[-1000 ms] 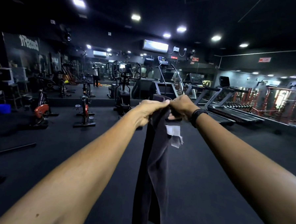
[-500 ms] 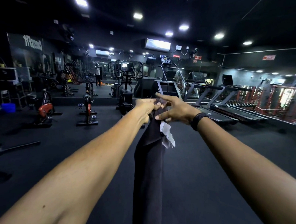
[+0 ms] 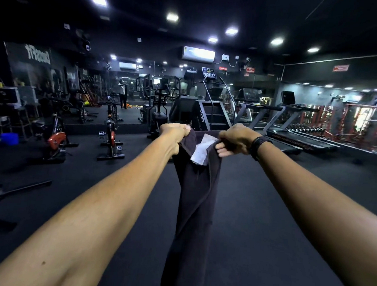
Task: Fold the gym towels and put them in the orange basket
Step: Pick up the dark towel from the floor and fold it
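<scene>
towel (image 3: 193, 197), treadmill (image 3: 292, 135), exercise bike (image 3: 111, 136)

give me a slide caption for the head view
Left hand and right hand hold a dark towel by its top edge in a gym.

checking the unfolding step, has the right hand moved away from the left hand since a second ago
Yes. The right hand has moved rightward, away from the left hand, toward the black treadmill, spreading the top edge of the dark gym towel.
</scene>
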